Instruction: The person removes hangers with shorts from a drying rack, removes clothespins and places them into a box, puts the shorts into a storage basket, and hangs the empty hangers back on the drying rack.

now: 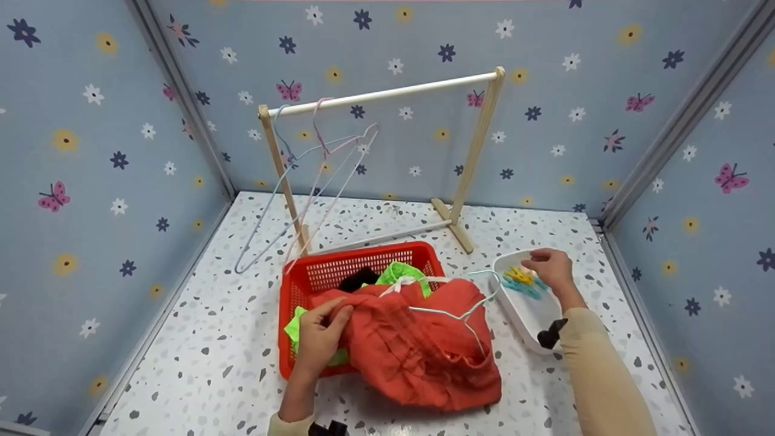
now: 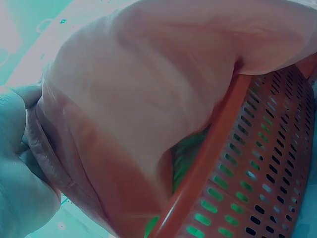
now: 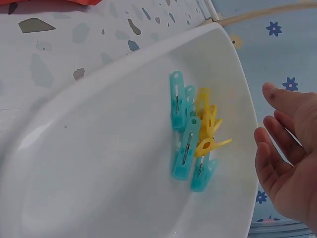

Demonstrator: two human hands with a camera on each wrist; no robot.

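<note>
In the head view my left hand (image 1: pixel 321 333) pinches the edge of a red garment (image 1: pixel 412 351) with a gathered waistband. The left wrist view shows that edge between thumb and fingers (image 2: pixel 32 94). A pale blue hanger (image 1: pixel 463 316) lies at the garment's waist, one arm tucked inside, its hook pointing up and right. Over the far end of a white tray (image 1: pixel 530 315), my right hand (image 1: pixel 554 270) hovers with fingers loosely bent and nothing between them. Yellow clothespins (image 3: pixel 207 116) and turquoise clothespins (image 3: pixel 185 148) lie in a small heap in that tray.
A red basket (image 1: pixel 290 284) stands under the garment, with bright green cloth (image 1: pixel 402 272) and a black item (image 1: pixel 358 279) inside. Behind it rises a rack with a white rail (image 1: pixel 393 95). A blue hanger (image 1: pixel 260 221) and a pink hanger (image 1: pixel 315 181) hang at its left end.
</note>
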